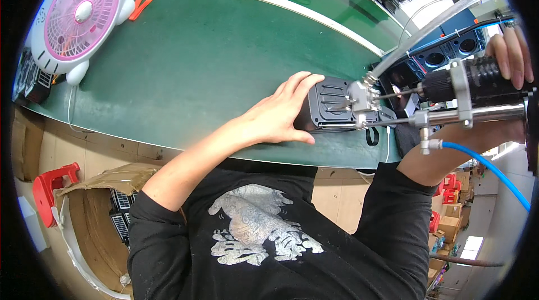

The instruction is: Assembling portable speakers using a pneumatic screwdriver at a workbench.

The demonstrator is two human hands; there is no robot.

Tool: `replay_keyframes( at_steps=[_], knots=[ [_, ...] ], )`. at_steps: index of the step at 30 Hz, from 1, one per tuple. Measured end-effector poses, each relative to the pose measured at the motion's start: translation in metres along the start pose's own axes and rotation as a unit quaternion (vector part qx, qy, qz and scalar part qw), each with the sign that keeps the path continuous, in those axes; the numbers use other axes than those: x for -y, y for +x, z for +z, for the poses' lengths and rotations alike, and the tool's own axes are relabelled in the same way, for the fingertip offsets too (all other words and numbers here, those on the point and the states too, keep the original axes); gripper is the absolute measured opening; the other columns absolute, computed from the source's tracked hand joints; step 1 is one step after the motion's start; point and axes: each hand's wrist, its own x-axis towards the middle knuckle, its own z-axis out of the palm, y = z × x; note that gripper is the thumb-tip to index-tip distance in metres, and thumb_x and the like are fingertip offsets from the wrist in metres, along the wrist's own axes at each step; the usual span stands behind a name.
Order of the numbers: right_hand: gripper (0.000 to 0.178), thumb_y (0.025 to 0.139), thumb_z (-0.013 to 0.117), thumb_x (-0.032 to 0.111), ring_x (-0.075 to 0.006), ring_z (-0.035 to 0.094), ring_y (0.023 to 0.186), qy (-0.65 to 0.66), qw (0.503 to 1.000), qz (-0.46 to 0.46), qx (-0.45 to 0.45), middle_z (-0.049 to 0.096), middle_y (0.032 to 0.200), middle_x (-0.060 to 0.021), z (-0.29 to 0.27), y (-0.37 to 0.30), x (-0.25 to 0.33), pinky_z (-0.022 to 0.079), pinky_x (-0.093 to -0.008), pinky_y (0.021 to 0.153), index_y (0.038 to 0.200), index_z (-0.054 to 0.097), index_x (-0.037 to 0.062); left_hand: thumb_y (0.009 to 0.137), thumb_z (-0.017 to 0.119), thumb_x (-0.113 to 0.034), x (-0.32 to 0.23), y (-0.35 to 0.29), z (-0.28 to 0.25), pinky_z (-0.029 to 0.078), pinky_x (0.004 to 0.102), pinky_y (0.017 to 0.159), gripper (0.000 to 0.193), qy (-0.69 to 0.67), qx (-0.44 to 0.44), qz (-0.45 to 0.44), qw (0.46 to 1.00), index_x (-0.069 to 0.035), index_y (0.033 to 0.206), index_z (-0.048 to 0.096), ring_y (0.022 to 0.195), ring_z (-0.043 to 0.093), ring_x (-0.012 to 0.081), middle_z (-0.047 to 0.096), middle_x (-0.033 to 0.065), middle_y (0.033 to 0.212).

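Observation:
A black box-shaped casing with a ribbed face lies on the green bench, right of the middle. My left hand grips its left end, fingers over the far edge and thumb on the near side. At the casing's right end is the metal nozzle block of a screwdriving tool. My right hand is wrapped over the tool's thick black screwdriver body, its fingertips showing on top. The palm is hidden behind the tool. A black strap loop hangs out beside the casing.
A white and pink fan stands at the far left, near orange-handled snips. A clear hose and a blue air hose run to the tool. Speaker-fronted units stand at right. Below left sits an open cardboard box.

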Motion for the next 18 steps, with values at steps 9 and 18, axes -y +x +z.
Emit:
replay_keyframes(
  at_steps=[9, 18],
  knots=[
    [0.060, 0.082, 0.073, 0.051, -0.0159, 0.054, 0.073, -0.094, 0.989, -0.022, -0.112, 0.051, 0.089, -0.0049, 0.012, -0.045, 0.004, 0.044, -0.0296, 0.071, 0.106, 0.043, 0.0049, 0.065, 0.093, -0.028, 0.002, -0.001, 0.001, 0.048, 0.0532, 0.110, 0.118, -0.001, -0.004, -0.018, 1.000, -0.021, 0.157, 0.019, 0.139, 0.042, 0.0471, 0.030, 0.0233, 0.153],
    [0.067, 0.089, 0.064, 0.063, -0.0174, 0.052, 0.073, -0.040, 0.997, -0.002, -0.065, 0.050, 0.090, -0.0047, 0.021, -0.035, -0.038, 0.042, -0.0322, 0.071, 0.116, 0.044, 0.0040, 0.063, 0.093, -0.025, -0.005, 0.000, -0.005, 0.048, 0.0517, 0.108, 0.118, -0.009, 0.005, -0.023, 1.000, -0.018, 0.157, 0.022, 0.137, 0.044, 0.0465, 0.035, 0.0232, 0.152]
  ],
)
